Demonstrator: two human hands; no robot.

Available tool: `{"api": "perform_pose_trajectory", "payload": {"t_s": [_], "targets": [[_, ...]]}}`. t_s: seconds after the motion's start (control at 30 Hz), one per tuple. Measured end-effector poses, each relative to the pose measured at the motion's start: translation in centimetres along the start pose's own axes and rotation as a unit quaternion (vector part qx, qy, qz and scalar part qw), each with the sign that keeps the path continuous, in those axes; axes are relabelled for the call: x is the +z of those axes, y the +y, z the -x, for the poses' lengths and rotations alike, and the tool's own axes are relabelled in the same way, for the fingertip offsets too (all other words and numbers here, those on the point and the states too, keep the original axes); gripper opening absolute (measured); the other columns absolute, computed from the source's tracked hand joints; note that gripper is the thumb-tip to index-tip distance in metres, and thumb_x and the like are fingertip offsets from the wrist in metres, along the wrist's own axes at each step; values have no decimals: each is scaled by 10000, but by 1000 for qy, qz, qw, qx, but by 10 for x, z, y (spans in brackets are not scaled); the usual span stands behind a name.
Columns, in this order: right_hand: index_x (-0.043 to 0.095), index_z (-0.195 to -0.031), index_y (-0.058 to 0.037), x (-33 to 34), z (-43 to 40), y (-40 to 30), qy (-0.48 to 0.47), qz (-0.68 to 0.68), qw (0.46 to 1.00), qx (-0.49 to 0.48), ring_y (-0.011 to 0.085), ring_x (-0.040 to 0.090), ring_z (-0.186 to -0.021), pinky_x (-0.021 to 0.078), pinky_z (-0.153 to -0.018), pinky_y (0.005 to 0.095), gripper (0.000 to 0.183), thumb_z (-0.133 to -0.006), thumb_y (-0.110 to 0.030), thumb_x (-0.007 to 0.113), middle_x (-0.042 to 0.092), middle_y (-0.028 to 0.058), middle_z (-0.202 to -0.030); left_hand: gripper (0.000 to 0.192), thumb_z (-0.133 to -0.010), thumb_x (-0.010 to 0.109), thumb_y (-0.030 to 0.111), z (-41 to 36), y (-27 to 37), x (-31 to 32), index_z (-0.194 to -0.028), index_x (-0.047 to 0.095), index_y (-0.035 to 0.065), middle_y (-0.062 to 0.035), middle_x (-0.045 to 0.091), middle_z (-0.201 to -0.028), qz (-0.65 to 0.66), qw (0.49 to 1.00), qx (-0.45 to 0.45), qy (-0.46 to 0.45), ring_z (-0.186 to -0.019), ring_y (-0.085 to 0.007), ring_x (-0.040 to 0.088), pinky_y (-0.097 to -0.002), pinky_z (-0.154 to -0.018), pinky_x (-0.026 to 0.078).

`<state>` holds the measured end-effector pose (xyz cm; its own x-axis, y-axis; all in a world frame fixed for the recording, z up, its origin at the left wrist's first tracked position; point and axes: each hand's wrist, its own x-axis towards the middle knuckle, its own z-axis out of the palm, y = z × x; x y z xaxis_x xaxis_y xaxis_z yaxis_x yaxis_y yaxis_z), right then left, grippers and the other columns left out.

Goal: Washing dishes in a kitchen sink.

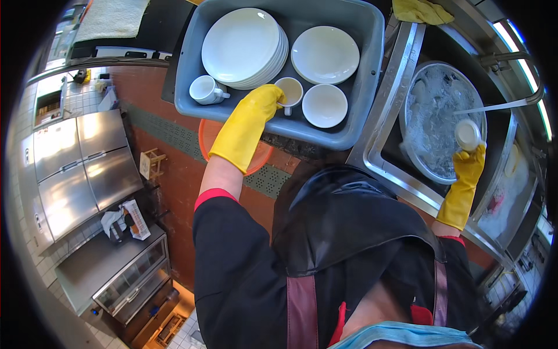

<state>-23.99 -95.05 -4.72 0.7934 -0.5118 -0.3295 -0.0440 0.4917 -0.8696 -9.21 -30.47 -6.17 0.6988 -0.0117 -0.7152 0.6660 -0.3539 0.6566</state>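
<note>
My left hand (pixel 257 118), in a yellow rubber glove, grips the rim of a white cup (pixel 290 91) inside a grey plastic tub (pixel 322 136). Around it in the tub are a stack of white plates (pixel 242 43), a smaller white plate (pixel 324 53), a white bowl (pixel 324 105) and more white cups (pixel 207 90) at the left. My right hand (pixel 468 170), gloved too, holds a small white dish (pixel 467 135), perhaps a cup, over the near right rim of a round metal basin (pixel 425 169). Bubbly water (pixel 436 118) fills the basin, and a stream runs in from the faucet (pixel 534 97).
The basin stands in a steel sink (pixel 379 163). Farther right, a second sink compartment (pixel 508 192) holds suds. A yellow cloth (pixel 420 11) lies behind the sink. Below the tub is an orange round basket (pixel 261 159). A wooden stool (pixel 151 164) and steel cabinets (pixel 83 161) stand at the left.
</note>
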Motion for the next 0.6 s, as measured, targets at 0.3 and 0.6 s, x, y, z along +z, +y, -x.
{"api": "perform_pose_trajectory", "payload": {"t_s": [0.3, 0.6], "targets": [[683, -1243, -18, 280, 112, 29, -393, 247, 883, -73, 252, 745, -1021, 597, -934, 385, 313, -936, -56, 733, 752, 122, -1123, 229, -979, 641, 128, 48, 22, -14, -1176, 734, 56, -194, 740, -1176, -307, 881, 340, 119, -1129, -337, 700, -409, -948, 541], [796, -1085, -152, 410, 147, 147, -464, 578, 664, -94, 391, 733, -1015, 564, -908, 467, 396, -841, -458, 734, 777, 167, -1036, 352, -1073, 616, 159, 55, 26, -14, -1372, 640, -24, -166, 671, -1386, -49, 915, 364, 168, -1251, -241, 655, -338, -1093, 485]]}}
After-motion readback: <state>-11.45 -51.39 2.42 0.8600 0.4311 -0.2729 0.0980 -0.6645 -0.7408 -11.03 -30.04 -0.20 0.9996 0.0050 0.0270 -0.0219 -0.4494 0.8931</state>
